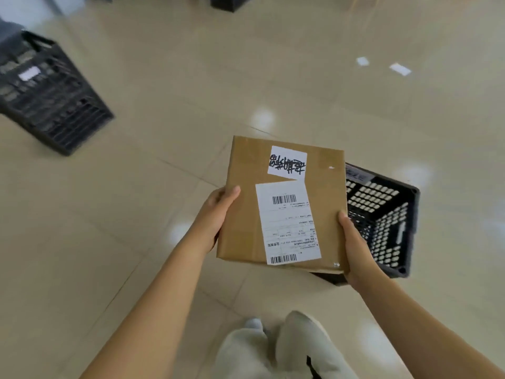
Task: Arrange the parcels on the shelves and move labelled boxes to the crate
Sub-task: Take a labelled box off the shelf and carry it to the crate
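A person standing on a pale tiled floor point(164, 110) holds a flat cardboard box point(243, 173) in both hands at the centre of the frame, above and partly in front of a black slatted crate point(382, 214) at centre right. The left hand point(218, 212) clasps the box's left edge, thumb lying over the top face and the other fingers hidden beneath; the right hand point(352, 244) clasps the lower right corner the same way, thumb on top. Both hands are closed on the cardboard.

The box carries a white shipping label point(287, 222) with barcodes, and above it a smaller white sticker point(288, 162) scrawled over in black marker. What can be seen of the crate's inside looks empty, though the box covers its left part.

This appears to be the labelled-box step: the parcel is carried, not yet set down. The next move would call for shifting it right and lowering it level through the crate's open top, letting go only once it rests on the bottom.

A second black crate point(46, 97) sits blurred at upper left, well apart, and a third dark crate point(229, 2) shows at the top edge. Two paper slips point(400, 69) lie on the floor at upper right. The person's light trousers point(287, 351) fill the bottom centre. No shelves are in view.
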Available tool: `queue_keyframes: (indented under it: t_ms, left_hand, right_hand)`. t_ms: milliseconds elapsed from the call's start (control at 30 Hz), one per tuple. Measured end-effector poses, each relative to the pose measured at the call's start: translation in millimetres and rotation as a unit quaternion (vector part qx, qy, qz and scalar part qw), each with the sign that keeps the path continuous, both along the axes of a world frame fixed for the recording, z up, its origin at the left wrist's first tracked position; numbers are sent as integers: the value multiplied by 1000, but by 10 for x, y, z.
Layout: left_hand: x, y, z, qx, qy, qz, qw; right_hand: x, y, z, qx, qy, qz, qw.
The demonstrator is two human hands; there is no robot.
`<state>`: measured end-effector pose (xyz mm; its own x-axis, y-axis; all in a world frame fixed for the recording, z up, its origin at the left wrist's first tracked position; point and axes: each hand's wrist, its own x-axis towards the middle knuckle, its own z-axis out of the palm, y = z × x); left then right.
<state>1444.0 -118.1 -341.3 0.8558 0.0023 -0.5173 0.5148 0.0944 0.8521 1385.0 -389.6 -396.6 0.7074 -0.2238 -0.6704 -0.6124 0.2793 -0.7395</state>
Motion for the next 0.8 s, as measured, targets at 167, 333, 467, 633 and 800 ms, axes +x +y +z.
queue_keyframes:
  t_ms: [167,333,467,633,800]
  left_hand:
    - [681,-622,-403,37,21,-71,997]
    - [1325,-1197,-892,100,49,-56,992]
    - [1909,-1603,-1303,130,81,-45,987]
    - [2373,-1982,-1961,209,104,-95,968]
    - [2452,-2050,-2654,271,168,-174,932]
  right_hand:
    - [290,-515,-349,3,19,-46,999]
    - [817,-963,-842,33,67,-61,995]
    - [1328,-1330,-1204,78,106,-49,990]
    - [1777,-1698,-1780,44,161,-32,985]
    - [1854,-1794,-2326,47,223,-6,974]
